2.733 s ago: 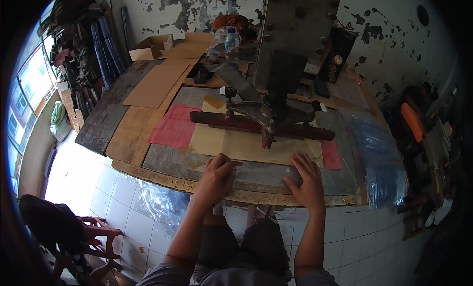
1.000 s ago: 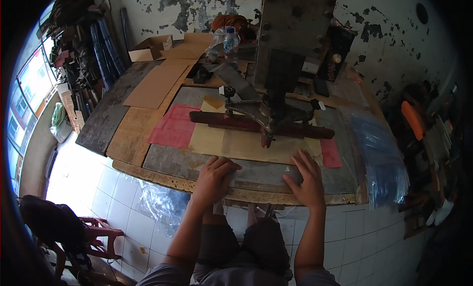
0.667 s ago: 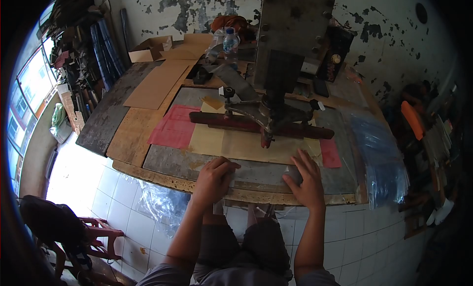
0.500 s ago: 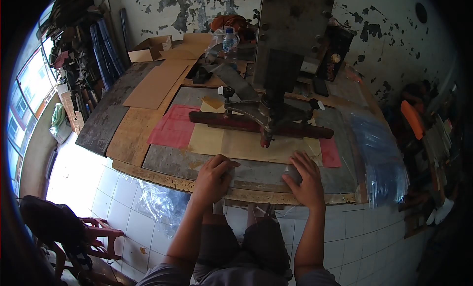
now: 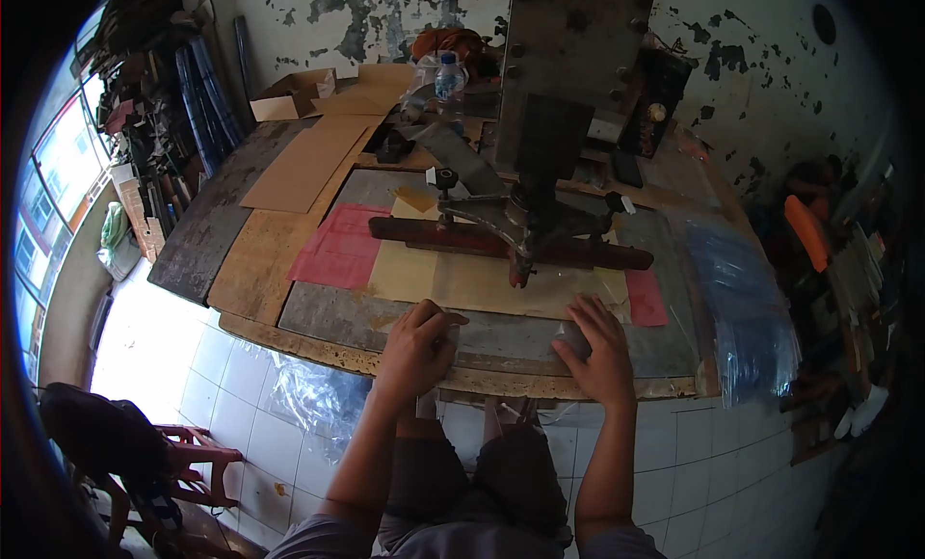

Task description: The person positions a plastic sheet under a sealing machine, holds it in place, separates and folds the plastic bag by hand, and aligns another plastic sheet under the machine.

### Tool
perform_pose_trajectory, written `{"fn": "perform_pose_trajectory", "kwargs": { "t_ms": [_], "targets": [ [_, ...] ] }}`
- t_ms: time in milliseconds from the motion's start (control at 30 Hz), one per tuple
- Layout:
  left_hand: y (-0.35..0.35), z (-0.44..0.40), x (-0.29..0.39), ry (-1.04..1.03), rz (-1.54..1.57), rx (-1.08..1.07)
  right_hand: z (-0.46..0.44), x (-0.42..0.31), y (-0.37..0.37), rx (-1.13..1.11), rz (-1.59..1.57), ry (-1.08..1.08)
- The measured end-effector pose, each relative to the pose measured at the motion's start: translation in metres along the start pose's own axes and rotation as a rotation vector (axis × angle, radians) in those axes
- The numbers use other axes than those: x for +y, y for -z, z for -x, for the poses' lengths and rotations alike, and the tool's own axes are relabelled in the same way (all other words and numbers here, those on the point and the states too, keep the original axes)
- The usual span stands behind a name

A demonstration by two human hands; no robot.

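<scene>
My left hand rests at the front of the grey metal plate, its fingers curled together. A faint translucent edge shows beside its fingertips; I cannot make out what it holds. My right hand lies on the plate's front part, fingers stretched forward and thumb spread apart. Just beyond both hands is a cream sheet, with a pink sheet at its left and another pink piece at its right. Above the sheets sits the long dark reddish bar of a heavy press.
Blue-tinted clear plastic sheets hang over the right table edge. Brown cardboard, an open box and a water bottle are at the back. A red stool stands at lower left. Another person is at far right.
</scene>
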State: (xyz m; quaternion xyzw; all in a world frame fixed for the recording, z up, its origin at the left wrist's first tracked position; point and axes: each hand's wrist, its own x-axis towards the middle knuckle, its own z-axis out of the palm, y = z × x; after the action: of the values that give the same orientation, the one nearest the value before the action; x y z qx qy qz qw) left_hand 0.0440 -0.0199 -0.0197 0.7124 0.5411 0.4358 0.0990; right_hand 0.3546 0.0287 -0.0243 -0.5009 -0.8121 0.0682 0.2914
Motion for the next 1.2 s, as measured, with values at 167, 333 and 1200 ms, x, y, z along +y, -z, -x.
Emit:
{"fn": "perform_pose_trajectory", "kwargs": {
  "t_ms": [167, 333, 1200],
  "targets": [
    [-0.001, 0.000, 0.000, 0.026, -0.010, -0.018, 0.000, -0.003, 0.001, 0.044, -0.026, -0.004],
    [0.000, 0.000, 0.002, 0.020, -0.016, -0.024, 0.000, 0.003, 0.000, 0.018, -0.012, 0.029],
    [-0.004, 0.000, 0.000, 0.046, 0.000, -0.037, 0.001, -0.001, 0.002, 0.048, -0.029, -0.006]
  ]
}}
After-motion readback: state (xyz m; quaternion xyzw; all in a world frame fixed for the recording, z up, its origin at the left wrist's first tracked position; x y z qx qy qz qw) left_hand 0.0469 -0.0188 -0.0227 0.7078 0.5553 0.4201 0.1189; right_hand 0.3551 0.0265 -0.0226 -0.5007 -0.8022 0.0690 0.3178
